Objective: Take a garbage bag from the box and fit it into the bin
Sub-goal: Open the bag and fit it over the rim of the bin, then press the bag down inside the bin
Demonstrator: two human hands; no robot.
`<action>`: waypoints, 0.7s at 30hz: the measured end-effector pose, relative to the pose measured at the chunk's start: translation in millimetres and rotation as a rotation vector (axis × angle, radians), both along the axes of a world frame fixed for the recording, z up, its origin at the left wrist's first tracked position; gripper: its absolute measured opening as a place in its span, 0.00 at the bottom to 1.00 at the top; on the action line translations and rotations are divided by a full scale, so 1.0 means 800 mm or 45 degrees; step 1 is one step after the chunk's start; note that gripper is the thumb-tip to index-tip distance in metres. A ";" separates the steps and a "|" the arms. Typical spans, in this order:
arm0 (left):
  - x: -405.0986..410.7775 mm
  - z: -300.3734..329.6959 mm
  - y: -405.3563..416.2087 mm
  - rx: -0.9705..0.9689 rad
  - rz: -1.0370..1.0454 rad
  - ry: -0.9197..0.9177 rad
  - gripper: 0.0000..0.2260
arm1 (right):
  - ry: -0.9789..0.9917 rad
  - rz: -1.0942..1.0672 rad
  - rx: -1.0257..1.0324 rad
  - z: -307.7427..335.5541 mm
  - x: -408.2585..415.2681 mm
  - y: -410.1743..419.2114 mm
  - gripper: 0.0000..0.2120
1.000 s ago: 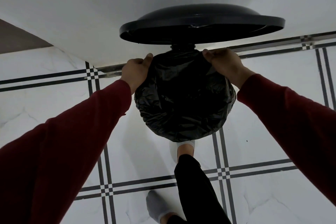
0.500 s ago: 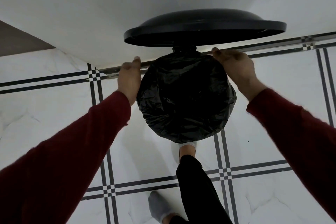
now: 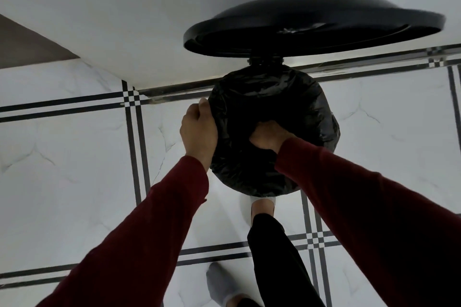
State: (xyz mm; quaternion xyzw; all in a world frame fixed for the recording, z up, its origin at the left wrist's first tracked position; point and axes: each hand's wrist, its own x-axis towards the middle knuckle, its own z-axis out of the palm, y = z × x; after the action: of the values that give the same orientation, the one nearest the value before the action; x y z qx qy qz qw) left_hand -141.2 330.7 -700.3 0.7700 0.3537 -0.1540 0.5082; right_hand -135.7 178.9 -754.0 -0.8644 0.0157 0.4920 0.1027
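Floor (image 3: pixel 74 182): white marble-look tile w/ black double stripes, fills most of view; white wall (image 3: pixel 124 20) behind. Bin lid (image 3: pixel 311 30) black, round, standing open, slightly blurred. Below it the bin (image 3: pixel 321 109) itself, mouth facing up, fully covered by the garbage bag (image 3: pixel 249 177): black film wrapped over rim all round, crinkled, sagging into the opening. No box in view.

Red sleeves (image 3: pixel 149 232) come in from both lower corners. Black trouser leg (image 3: pixel 274 257) and a foot in a white sock (image 3: pixel 262 207) sit right at bin's front base, prob on the pedal, which would explain the lid being up; pedal itself hidden. Other foot, grey sock (image 3: pixel 222 286), further back on floor.

Change vs 0.5 s ago: both hands were up at the back of the rim near the hinge, left and right sides. Now left hand (image 3: pixel 199 132) has slid down to the bin's left side, fingers curled to a loose fist against the bag film; looks like pinching/tucking the edge, can't confirm a real hold. Right hand (image 3: pixel 269 137) has gone off the rim and into the middle of the mouth, pressing down into the bag; fingers buried in plastic, so cannot tell how open they are.

Meaning: rim fitting looks done; current step is prob pushing the bag's body down inside + snugging the edge. Task near the end.
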 end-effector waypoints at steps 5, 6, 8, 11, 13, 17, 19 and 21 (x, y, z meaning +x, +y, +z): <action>-0.001 -0.004 0.003 -0.011 0.010 -0.018 0.18 | 0.061 0.132 -0.039 -0.026 -0.001 0.002 0.21; -0.002 -0.003 0.003 -0.020 0.016 -0.014 0.17 | 0.091 0.168 -0.060 -0.027 -0.002 0.001 0.21; -0.002 0.000 0.002 -0.028 0.023 -0.013 0.17 | 0.067 0.190 -0.011 -0.024 -0.004 0.001 0.20; -0.002 0.005 0.001 -0.039 0.005 0.000 0.17 | -0.124 0.183 0.062 -0.008 -0.010 -0.005 0.18; -0.002 0.010 0.002 -0.025 -0.013 -0.006 0.19 | -0.198 0.080 0.089 0.014 -0.011 -0.006 0.17; -0.002 0.029 0.002 0.095 -0.115 0.066 0.19 | -0.186 -0.021 0.054 0.041 -0.006 -0.010 0.17; -0.004 0.044 0.003 0.102 -0.163 0.060 0.20 | -0.208 0.004 0.070 0.054 -0.006 -0.018 0.18; -0.008 0.056 0.005 0.118 -0.182 0.031 0.20 | -0.238 -0.071 0.109 0.076 -0.010 -0.023 0.18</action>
State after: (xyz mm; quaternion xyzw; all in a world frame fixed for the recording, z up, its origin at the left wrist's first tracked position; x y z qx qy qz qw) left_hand -147.2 334.7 -655.4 0.8140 0.3107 -0.1828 0.4555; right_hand -143.6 160.1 -693.5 -0.9005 0.0090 0.4065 0.1542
